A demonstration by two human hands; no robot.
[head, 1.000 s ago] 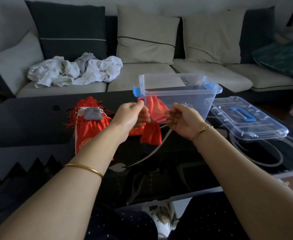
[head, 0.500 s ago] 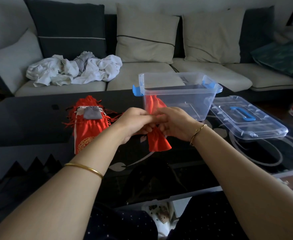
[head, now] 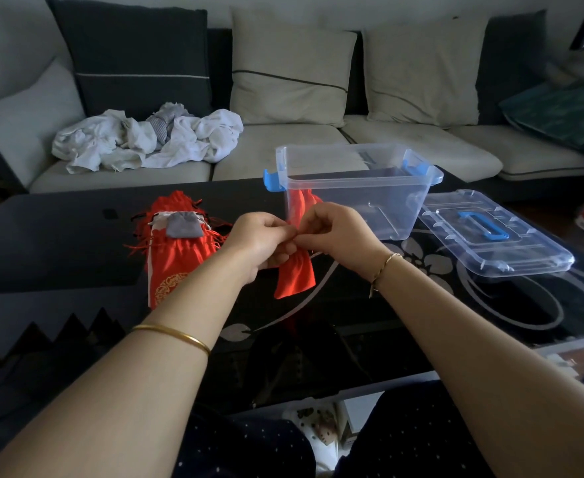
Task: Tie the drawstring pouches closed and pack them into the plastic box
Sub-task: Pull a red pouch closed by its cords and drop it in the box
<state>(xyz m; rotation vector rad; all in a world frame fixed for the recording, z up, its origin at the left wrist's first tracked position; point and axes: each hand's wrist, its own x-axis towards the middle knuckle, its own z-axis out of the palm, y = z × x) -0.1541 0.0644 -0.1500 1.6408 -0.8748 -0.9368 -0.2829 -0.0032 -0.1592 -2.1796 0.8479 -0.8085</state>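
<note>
Tying stage, early in the task. One red pouch (head: 295, 278) hangs just above the counter (head: 59, 243), in front of the clear plastic box (head: 369, 201). The left hand (head: 261, 241) and right hand (head: 335, 236) both pinch its neck, fingertips meeting at the cord. The knot looks unfinished. Another red pouch (head: 302, 205) shows through the box's near-left wall; whether inside or behind is unclear. A pile of pouches (head: 176, 260), with a grey pouch (head: 184, 225) on top, waits on the counter. The lid (head: 490, 243) is off, beside the box. A second ago the hands were apart, drawing the cords taut; they have since closed together.
</note>
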